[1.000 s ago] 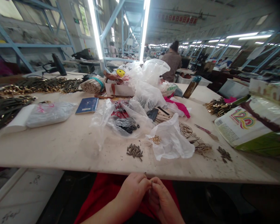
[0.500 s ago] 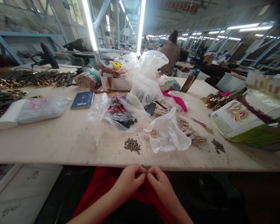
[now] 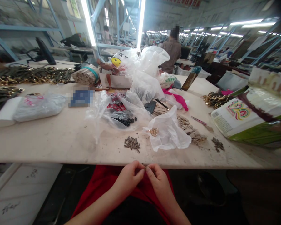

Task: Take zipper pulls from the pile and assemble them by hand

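At the table's front edge, above red cloth, my left hand (image 3: 133, 176) and my right hand (image 3: 157, 178) meet with thumbs and forefingers pinched. Whatever lies between the fingertips is too small to make out. Just beyond them is a little heap of dark, striped pieces that look like sunflower seeds (image 3: 132, 143). To its right a crumpled white plastic bag (image 3: 170, 134) carries a cluster of small gold-coloured metal parts (image 3: 154, 132). A clear plastic bag (image 3: 99, 109) behind the heap lies spread with black rings (image 3: 124, 121) in it.
A second small heap of similar seeds (image 3: 217, 143) is at the right, near scissors (image 3: 199, 120) and a large printed package (image 3: 239, 115). Bundled straps (image 3: 84, 76), a blue booklet (image 3: 81, 98) and a bottle (image 3: 191, 78) stand farther back. Another person (image 3: 172, 51) is beyond the table.
The whole view has shifted slightly, so the table and hands sit a little higher in it. Both hands stay pinched together, with the fingertips slightly changed in position.
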Tool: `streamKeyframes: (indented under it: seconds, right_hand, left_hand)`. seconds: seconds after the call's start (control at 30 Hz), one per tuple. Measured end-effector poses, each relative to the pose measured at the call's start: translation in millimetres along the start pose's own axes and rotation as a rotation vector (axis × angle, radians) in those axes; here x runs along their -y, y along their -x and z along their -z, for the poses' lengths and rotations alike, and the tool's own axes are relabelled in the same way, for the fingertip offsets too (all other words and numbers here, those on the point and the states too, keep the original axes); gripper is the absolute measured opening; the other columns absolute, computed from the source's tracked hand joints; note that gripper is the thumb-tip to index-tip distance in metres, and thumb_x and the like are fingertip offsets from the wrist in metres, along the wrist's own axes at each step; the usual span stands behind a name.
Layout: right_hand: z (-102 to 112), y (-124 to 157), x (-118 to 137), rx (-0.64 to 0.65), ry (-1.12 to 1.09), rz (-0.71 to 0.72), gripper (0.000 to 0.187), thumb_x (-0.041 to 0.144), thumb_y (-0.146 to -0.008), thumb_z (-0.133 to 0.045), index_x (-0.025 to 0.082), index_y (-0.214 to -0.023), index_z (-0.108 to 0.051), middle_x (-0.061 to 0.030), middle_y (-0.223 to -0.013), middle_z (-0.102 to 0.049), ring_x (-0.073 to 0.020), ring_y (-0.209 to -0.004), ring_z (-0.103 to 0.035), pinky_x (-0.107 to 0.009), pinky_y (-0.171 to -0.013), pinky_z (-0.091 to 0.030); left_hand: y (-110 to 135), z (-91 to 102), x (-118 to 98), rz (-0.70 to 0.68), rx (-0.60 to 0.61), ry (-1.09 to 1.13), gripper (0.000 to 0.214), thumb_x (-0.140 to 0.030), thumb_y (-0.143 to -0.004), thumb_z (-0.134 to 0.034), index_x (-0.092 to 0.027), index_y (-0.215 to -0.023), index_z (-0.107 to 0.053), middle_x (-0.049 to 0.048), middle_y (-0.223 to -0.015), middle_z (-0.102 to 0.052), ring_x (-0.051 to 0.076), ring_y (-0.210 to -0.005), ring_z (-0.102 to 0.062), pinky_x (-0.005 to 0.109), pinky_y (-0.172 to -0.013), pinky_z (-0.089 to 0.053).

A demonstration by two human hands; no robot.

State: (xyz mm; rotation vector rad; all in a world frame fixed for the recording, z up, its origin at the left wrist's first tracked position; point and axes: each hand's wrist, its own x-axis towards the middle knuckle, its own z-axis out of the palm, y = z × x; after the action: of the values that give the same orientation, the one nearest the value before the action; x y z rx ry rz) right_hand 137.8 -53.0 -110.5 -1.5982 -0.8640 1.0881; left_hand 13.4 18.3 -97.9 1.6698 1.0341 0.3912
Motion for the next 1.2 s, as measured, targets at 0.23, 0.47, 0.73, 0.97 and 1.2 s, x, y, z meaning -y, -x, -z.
streamKeyframes:
  seconds: [0.23,0.47,0.73,0.97,1.2]
  right_hand:
    - [-2,-2,-4,-0.045,0.118,0.007,0.019,0.035,-0.079,-0.050,0.018,-0.071,-0.051,0.0005,-0.065,-0.053,-0.0136,-0.063,-0.047,-0.027,-0.062,-0.038]
    - [-5,-2,-13,-0.094,0.153,0.025,0.016,0.032,-0.078,-0.048,0.019,-0.070,-0.049,0.0006,-0.064,-0.052,-0.0137,-0.063,-0.047,-0.027,-0.061,-0.036]
    - [-3,2,-4,-0.044,0.338,0.059,0.020,0.035,-0.081,-0.046,0.019,-0.070,-0.051,-0.0011,-0.066,-0.056,-0.0143,-0.063,-0.049,-0.027,-0.060,-0.035]
    - [-1,5,-1,0.023,-0.355,-0.152,0.012,0.028,-0.074,-0.050,0.019,-0.068,-0.044,0.0058,-0.054,-0.039,-0.0065,-0.048,-0.031,-0.020,-0.045,-0.022]
    - [1,3,-7,0.184,-0.842,-0.339,0.005,0.020,-0.070,-0.053,0.016,-0.073,-0.052,0.0009,-0.069,-0.054,-0.0073,-0.058,-0.047,-0.018,-0.051,-0.038]
  left_hand:
    - [5,-4.3,-1,-0.128,-0.011,-0.268,0.015,-0.020,-0.081,-0.047,-0.018,-0.077,-0.061,0.0040,-0.078,-0.063,0.019,-0.074,-0.056,0.029,-0.068,-0.039]
    - [1,-13.5,8,-0.008,-0.030,0.087,0.013,-0.026,-0.078,-0.049,-0.015,-0.073,-0.053,0.0022,-0.068,-0.058,0.016,-0.065,-0.052,0.027,-0.061,-0.041]
    - [3,-3.6,3,-0.110,0.037,-0.152,0.016,-0.023,-0.080,-0.044,-0.018,-0.077,-0.059,0.0026,-0.077,-0.062,0.018,-0.074,-0.054,0.028,-0.069,-0.039]
    - [-1,3.2,-2,0.028,0.020,0.125,0.017,-0.028,-0.081,-0.039,-0.017,-0.071,-0.047,-0.0027,-0.056,-0.051,0.013,-0.053,-0.048,0.023,-0.053,-0.038]
    - [7,8.9,-19,-0.201,0.095,-0.217,0.022,-0.017,-0.081,-0.041,-0.019,-0.077,-0.062,0.0005,-0.076,-0.064,0.015,-0.072,-0.056,0.024,-0.068,-0.040]
